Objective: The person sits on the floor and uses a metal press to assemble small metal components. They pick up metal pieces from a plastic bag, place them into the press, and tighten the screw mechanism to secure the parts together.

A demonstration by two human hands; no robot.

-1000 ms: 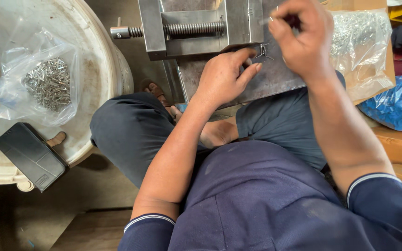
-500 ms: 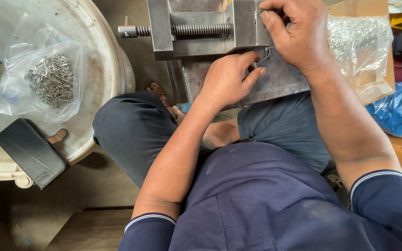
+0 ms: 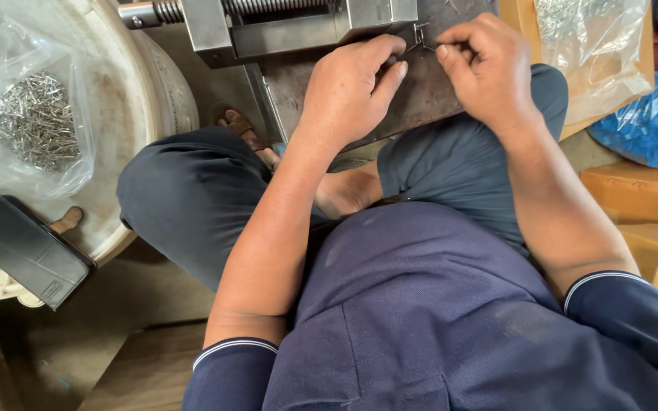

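Sitting over a metal bench vise [image 3: 268, 27], the person works on a small bent wire piece [image 3: 420, 36] that lies on the grey steel plate [image 3: 420, 91] just beside the vise block. The left hand [image 3: 348, 91] rests on the plate with its fingers curled together, fingertips touching the wire, while the right hand [image 3: 489, 72] pinches the other end between thumb and forefinger. The wire is very thin, so its exact shape I cannot tell. It seems the step in hand is positioning or bending the piece; the next move probably needs a steady, precise grip. A clear bag of metal parts [image 3: 32, 122] lies well apart on the white tub [image 3: 150, 99].
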